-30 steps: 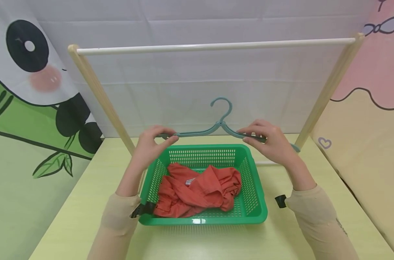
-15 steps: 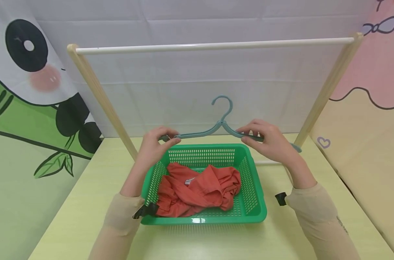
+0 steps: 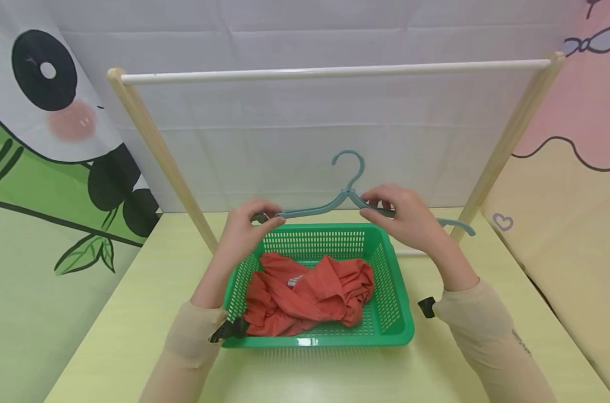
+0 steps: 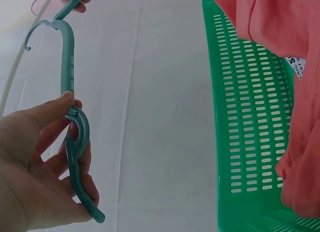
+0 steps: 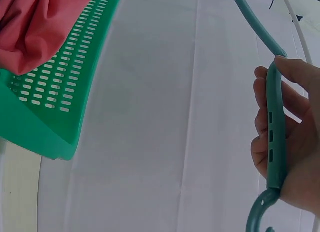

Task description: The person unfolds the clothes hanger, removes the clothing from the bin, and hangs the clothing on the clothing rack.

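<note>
A teal clothes hanger (image 3: 310, 212) is held up over the far rim of the green basket, its hook pointing upward. My left hand (image 3: 247, 226) pinches the hanger's left arm; in the left wrist view, the thumb lies by a joint of the hanger (image 4: 67, 57) and the curved end extends below it. With thumb and fingers, my right hand (image 3: 403, 215) grips the other arm close to the centre. The right end of that arm shows past my wrist, and slots line the hanger (image 5: 276, 127) in the right wrist view.
The green basket (image 3: 310, 340) holds a crumpled red garment (image 3: 310, 291) with a white label. Around the basket stands a rack with a white top rail (image 3: 335, 72) and wooden posts (image 3: 159, 148). Printed cloth hangs behind and at both sides of the pale yellow table (image 3: 134, 313).
The right hand has slid left along the hanger toward its centre, so more of the right end shows. The left hand and the hanger have shifted slightly right.
</note>
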The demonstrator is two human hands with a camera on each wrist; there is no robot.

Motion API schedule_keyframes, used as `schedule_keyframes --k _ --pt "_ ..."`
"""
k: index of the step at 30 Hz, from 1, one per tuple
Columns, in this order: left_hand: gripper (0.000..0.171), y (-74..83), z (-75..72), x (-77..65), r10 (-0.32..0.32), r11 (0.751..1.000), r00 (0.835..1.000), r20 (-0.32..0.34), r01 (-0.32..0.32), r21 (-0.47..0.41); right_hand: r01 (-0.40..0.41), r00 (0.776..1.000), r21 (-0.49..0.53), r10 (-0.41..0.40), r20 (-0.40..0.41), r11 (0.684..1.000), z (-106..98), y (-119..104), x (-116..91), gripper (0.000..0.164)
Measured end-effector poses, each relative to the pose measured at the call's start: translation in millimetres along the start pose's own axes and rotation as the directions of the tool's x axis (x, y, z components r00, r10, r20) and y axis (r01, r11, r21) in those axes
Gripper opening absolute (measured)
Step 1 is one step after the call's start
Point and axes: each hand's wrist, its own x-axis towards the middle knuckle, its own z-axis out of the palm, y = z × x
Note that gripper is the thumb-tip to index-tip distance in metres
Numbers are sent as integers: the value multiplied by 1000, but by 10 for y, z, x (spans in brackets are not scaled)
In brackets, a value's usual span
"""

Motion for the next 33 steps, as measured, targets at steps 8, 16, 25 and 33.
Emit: schedule_keyframes --k 8,16,25,33 --pt "21 34 13 -27 -19 1000 1000 17 19 11 12 1000 13 -12 10 1000 37 26 -8 10" --pt "21 19 -12 -27 -25 1000 1000 -7 25 -16 -36 995 -19 38 96 999 -10 98 -39 14" --pt "21 9 -21 -13 -4 1000 1000 -11 4 -24 -27 997 -15 28 71 1000 -35 115 -65 13" --pt "21 9 -49 -18 -21 1000 1000 -16 20 -24 -9 997 -20 10 74 1000 -67 155 -80 16"
